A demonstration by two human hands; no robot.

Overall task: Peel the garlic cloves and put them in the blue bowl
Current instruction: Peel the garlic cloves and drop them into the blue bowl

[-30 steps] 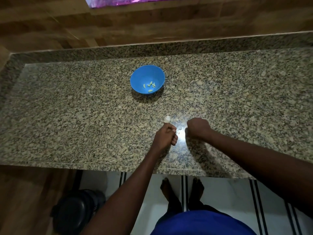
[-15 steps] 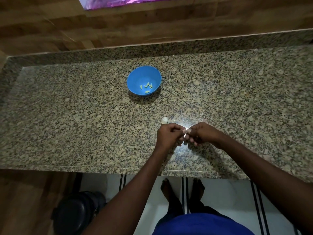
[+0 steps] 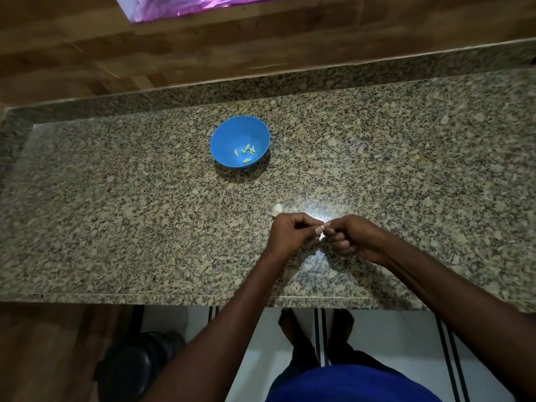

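Observation:
The blue bowl stands on the granite counter with several peeled pale cloves lying in its bottom. Nearer the front edge my left hand and my right hand meet fingertip to fingertip. Both pinch one small garlic clove, most of it hidden by my fingers. A whitish piece of garlic lies on the counter just beyond my left hand, apart from it.
A wooden wall and a raised granite ledge close off the back of the counter. A purple shiny sheet shows at the top edge. Below the counter's front edge are a dark round bin and my bare feet on white tiles.
My two hands, a hand's width apart a second ago, have come together and now both pinch the clove. The bowl and the loose garlic piece have stayed put.

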